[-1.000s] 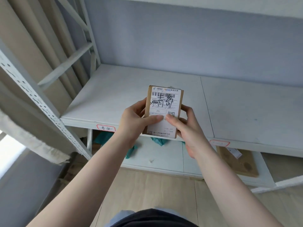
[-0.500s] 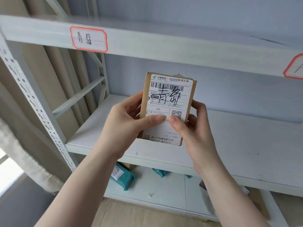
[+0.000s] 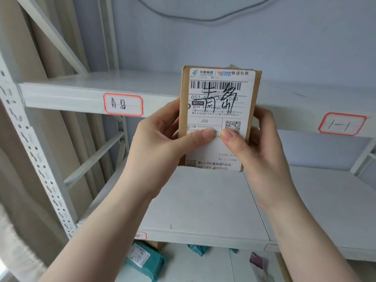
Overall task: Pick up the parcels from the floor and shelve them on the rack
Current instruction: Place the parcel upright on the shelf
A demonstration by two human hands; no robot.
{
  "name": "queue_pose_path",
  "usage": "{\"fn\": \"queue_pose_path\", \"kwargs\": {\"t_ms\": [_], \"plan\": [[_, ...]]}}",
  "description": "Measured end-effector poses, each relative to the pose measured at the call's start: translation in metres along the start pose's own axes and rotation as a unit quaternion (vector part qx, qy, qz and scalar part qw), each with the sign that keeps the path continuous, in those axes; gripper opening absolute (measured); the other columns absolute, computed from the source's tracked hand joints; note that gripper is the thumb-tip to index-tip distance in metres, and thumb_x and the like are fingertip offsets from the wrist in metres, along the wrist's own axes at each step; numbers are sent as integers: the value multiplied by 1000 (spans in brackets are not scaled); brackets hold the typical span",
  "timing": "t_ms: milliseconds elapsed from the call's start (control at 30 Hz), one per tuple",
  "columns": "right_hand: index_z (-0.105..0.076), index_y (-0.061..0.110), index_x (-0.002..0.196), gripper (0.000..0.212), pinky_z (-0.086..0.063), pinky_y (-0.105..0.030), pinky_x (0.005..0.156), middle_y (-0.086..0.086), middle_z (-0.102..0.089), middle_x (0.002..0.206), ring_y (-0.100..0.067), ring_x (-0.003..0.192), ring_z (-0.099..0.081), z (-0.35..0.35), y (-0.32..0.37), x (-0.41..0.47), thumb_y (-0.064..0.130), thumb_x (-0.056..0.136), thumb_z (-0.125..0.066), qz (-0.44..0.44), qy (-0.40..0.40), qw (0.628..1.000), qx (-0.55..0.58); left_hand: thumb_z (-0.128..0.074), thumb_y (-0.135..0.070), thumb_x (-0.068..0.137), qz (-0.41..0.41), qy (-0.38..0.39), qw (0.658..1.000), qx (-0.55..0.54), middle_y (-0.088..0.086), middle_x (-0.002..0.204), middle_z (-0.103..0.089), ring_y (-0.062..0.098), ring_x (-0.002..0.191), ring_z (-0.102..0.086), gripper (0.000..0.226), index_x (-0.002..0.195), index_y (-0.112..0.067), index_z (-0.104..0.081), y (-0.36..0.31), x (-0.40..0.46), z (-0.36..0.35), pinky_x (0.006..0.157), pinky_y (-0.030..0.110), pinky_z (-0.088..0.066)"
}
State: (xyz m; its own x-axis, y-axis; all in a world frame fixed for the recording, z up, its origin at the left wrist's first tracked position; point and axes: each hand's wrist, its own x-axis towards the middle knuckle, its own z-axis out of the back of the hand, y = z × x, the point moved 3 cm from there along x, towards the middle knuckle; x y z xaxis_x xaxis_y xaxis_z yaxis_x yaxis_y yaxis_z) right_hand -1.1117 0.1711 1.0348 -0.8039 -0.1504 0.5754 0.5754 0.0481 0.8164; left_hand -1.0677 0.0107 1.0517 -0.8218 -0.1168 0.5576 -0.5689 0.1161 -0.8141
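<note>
Your two thumbs press on the front of a small brown parcel (image 3: 218, 119), and they nearly meet in the middle of its white label (image 3: 219, 110). The fingers (image 3: 262, 117) of your right hand (image 3: 262, 157) wrap round the right edge and go behind it. The fingers of your left hand (image 3: 160, 147) do the same on the left edge. So both hands are closed on the parcel and hold it tight.

You hold the parcel upright in the air, with the label facing you. The label has a barcode, a small square code and big black handwriting across it. The parcel touches no shelf. It is up in front of the edge of the upper shelf (image 3: 71, 92) of the white rack (image 3: 38, 159).

On that shelf edge, just left of the parcel, is a red-edged tag (image 3: 123, 104) with handwriting on it. Another red-edged tag (image 3: 342, 124) sits further to the right on the same edge.

Below your hands is a wide white shelf (image 3: 203, 210). Under that one, low down, a green parcel (image 3: 144, 259) lies on the lowest shelf you can see. Beige curtains (image 3: 26, 58) hang at the left of the rack.
</note>
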Motion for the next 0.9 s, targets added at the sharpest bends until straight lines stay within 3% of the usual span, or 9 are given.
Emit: {"fn": "queue_pose_path", "kwargs": {"t_ms": [167, 367, 667, 800, 900], "plan": [[-47, 27, 133, 61, -58, -38, 87, -1, -74, 113, -10, 101, -71, 0, 22, 42, 38, 78, -72, 8, 15, 1000, -17, -73, 3, 80, -25, 1, 1000, 18, 0, 105, -79, 12, 99, -74, 37, 115, -8, -70, -16, 37, 0, 81, 20, -56], [-46, 26, 134, 54, -56, -19, 69, -1, -74, 107, -2, 84, -73, -1, 33, 91, 31, 86, -70, -5, 19, 999, -28, -72, 3, 82, 1, 0, 1000, 8, -1, 101, -80, 13, 93, -76, 31, 110, -12, -72, -24, 84, 0, 73, 22, -58], [-48, 27, 131, 51, -56, -24, 75, 12, -74, 100, -1, 82, -73, 11, 30, 156, 42, 86, -67, -35, 10, 998, -55, -72, -4, 84, 29, -2, 998, 48, -2, 96, -79, 9, 76, -75, 25, 106, -15, -74, -20, 154, -9, 61, 19, -55], [-47, 26, 130, 50, -54, -16, 60, 12, -73, 99, 2, 70, -71, 22, 21, 183, 41, 87, -66, -65, 26, 996, -54, -74, -8, 83, 46, -5, 996, 76, -4, 93, -79, 8, 73, -75, 20, 101, -18, -75, -8, 184, -17, 61, 18, -56], [-47, 27, 132, 53, -56, -25, 75, 11, -73, 98, -4, 79, -72, 29, 12, 204, 45, 86, -66, -84, 36, 994, -65, -74, -9, 84, 62, -10, 994, 87, -6, 89, -79, 4, 68, -74, 17, 98, -19, -74, 1, 205, -22, 59, 15, -55]]}}
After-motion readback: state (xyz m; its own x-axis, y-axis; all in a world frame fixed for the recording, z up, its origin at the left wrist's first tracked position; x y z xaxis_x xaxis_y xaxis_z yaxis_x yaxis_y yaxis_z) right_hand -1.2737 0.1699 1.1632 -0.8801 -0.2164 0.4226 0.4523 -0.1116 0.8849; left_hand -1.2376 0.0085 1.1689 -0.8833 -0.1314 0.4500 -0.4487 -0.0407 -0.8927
